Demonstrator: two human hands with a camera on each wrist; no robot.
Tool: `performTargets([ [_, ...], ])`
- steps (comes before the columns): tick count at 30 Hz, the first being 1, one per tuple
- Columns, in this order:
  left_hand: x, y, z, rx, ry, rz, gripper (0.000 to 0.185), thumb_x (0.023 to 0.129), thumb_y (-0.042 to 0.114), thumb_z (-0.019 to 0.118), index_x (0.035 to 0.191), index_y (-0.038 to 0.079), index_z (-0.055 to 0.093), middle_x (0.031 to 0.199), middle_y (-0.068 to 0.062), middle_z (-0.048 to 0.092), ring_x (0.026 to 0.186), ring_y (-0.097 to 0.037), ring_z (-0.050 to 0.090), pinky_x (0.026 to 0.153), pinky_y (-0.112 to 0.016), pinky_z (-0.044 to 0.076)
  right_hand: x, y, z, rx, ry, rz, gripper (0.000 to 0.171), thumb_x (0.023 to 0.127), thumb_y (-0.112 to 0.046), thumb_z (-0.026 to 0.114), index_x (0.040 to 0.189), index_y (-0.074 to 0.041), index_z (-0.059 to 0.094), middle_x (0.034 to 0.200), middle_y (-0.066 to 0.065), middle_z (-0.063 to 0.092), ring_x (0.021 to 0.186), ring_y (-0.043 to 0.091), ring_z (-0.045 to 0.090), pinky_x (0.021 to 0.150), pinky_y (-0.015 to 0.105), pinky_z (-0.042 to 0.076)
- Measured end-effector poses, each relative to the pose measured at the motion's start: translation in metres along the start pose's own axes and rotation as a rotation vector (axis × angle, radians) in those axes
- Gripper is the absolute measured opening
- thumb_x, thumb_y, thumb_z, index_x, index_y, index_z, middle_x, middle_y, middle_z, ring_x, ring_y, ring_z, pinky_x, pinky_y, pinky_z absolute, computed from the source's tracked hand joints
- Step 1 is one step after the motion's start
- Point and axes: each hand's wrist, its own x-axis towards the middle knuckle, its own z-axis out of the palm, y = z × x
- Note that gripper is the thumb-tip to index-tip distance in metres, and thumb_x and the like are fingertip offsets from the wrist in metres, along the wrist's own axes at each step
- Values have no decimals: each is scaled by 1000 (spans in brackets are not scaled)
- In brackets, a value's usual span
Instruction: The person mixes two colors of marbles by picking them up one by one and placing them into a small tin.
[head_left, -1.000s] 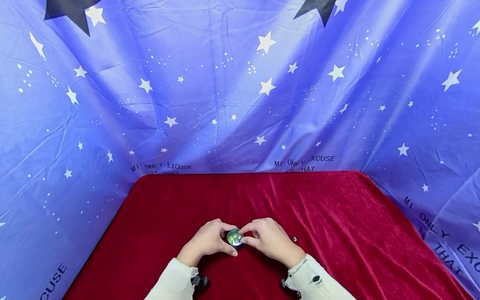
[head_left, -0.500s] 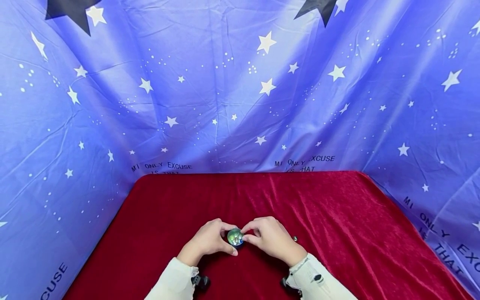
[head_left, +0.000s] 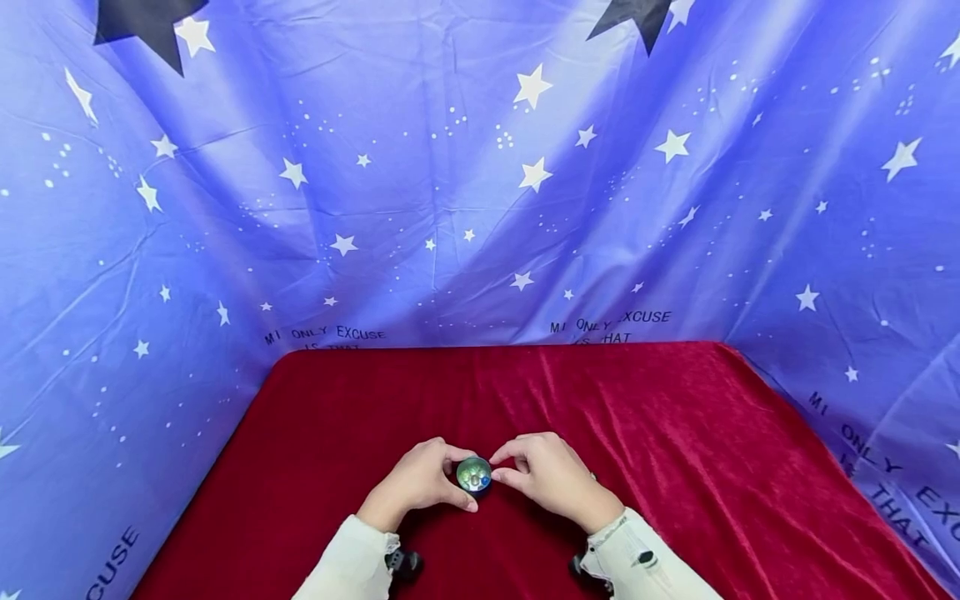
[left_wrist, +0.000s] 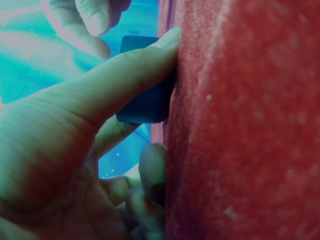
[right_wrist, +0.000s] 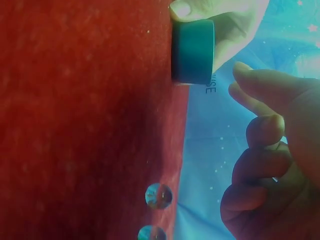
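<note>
container [head_left: 474,474] clamped in the left hand [head_left: 418,477], i see on my feed the right hand [head_left: 551,481] just beside it, thumb and forefinger slightly apart, marbles [right_wrist: 158,196] on red cloth [head_left: 352,417].

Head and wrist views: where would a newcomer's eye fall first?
The starry blue backdrop probably strikes first, above the red cloth in the head view. Low in the centre, the left hand holds a round container, the right hand beside it. Two glassy balls lie low in the right wrist view.
</note>
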Motion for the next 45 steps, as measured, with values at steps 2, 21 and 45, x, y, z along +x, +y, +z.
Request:
performTargets([
  [2,0,0,0,1,0,-4,55,59,38,101,110,36,80,73,9,63,78,-6,53,70,-24,43,-2,1,-1,-6,-1,4,13,85,-26,86,97,-27,82,61,-18,45,55,-4,41,53,19,39],
  [21,-1,-1,1,8,3,-5,56,59,39,101,111,34,80,73,13,64,78,-5,54,71,-24,44,-19,11,-18,-42,-10,33,14,86,-28,85,99,-25,82,59,-20,45,53,-5,40,56,19,42],
  [45,-2,2,-1,18,7,-6,58,58,39,101,112,34,80,74,8,60,74,-3,47,69,-24,42,-43,51,-34,82,25,139,11,85,-18,85,94,-19,81,64,-17,55,58,-3,52,61,21,47],
])
